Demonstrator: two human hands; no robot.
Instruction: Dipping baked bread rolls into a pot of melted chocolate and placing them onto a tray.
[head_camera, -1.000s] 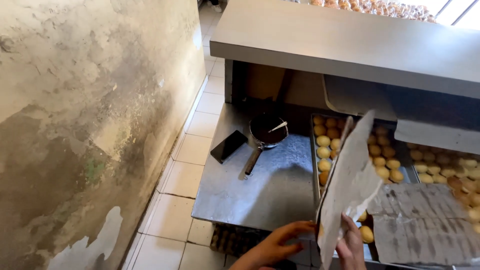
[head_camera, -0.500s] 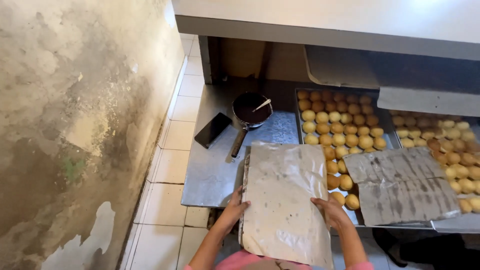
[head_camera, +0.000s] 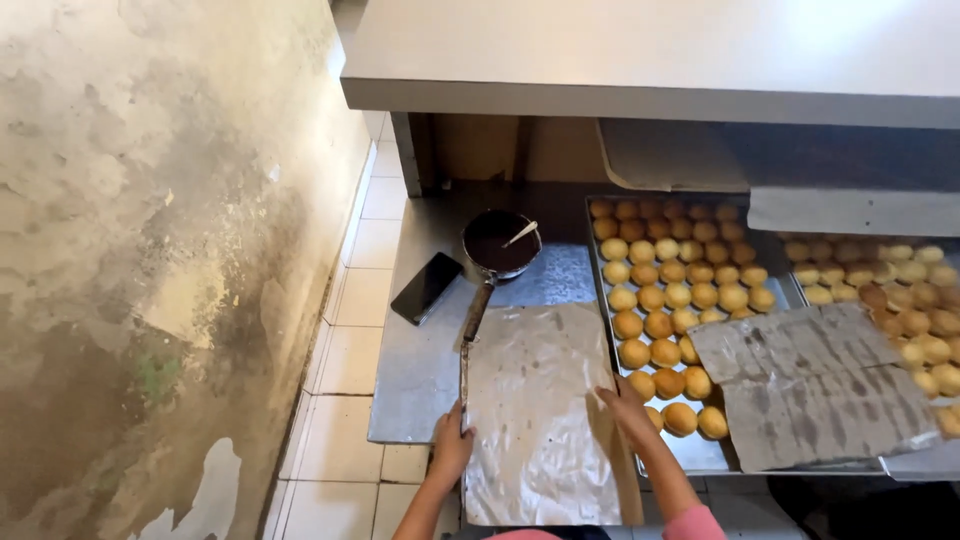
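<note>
Both of my hands are down on a greasy sheet of baking paper (head_camera: 540, 410) that lies flat on the metal tabletop (head_camera: 415, 370). My left hand (head_camera: 452, 445) sits at the sheet's 9 o'clock edge, fingers curled over the border and pinching it; my right hand (head_camera: 628, 408) rests at its 3 o'clock edge, fingers spread flat and pressing on the paper — not closed around anything.

At 12 o'clock from the sheet stands a small dark saucepan (head_camera: 500, 243) with dark contents and a pale utensil inside, its long handle pointing down toward the paper's top left corner. At 10 o'clock lies a black phone (head_camera: 427, 287), flat on the tabletop. Just beside my right hand, at 3 o'clock, a tray (head_camera: 598, 262) holds rows of golden round buns (head_camera: 665, 280); my fingertips are close to the nearest ones. Farther toward 3 o'clock, a second stained sheet (head_camera: 810, 385) lies across more buns. Overhead at 12 o'clock runs a grey shelf (head_camera: 650, 55). To the far left — a mottled wall (head_camera: 150, 250) above pale floor tiles (head_camera: 350, 350).
</note>
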